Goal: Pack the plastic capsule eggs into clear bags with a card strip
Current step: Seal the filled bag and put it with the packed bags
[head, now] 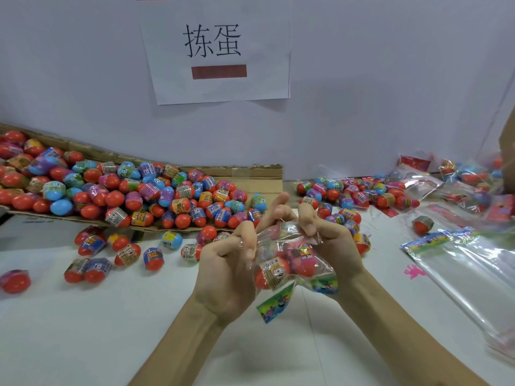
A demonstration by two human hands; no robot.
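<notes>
The small clear plastic bag [289,254] is held up above the near middle of the white table [111,316], between both hands. At least 2 red plastic capsule eggs with printed shrink bands [271,274] sit inside it, and the bright cartoon-printed card strip [276,302] hangs at its near end, bent and partly under the eggs.

The left hand [231,263] has its fingers curled onto the film at the bag's left side. The right hand [328,240] pinches the gathered far end of the bag, fingers bent down onto it. Both are clamped on the bag, neither is free.

The step looks like closing or settling the filled bag. To do it well:
- hold the mouth pinched while the eggs are shaken toward the card end, so none rolls out;
- flatten the card strip so its print faces outward, since it looks creased;
- press air out before sealing, as the film is thin and slippery;
- pull the film evenly from both sides so the closure is not crooked.

The brown cardboard tray of loose eggs [262,176] lies far left, and the pile of empty clear bags [459,274] lies right, both within reach for the next bag.
</notes>
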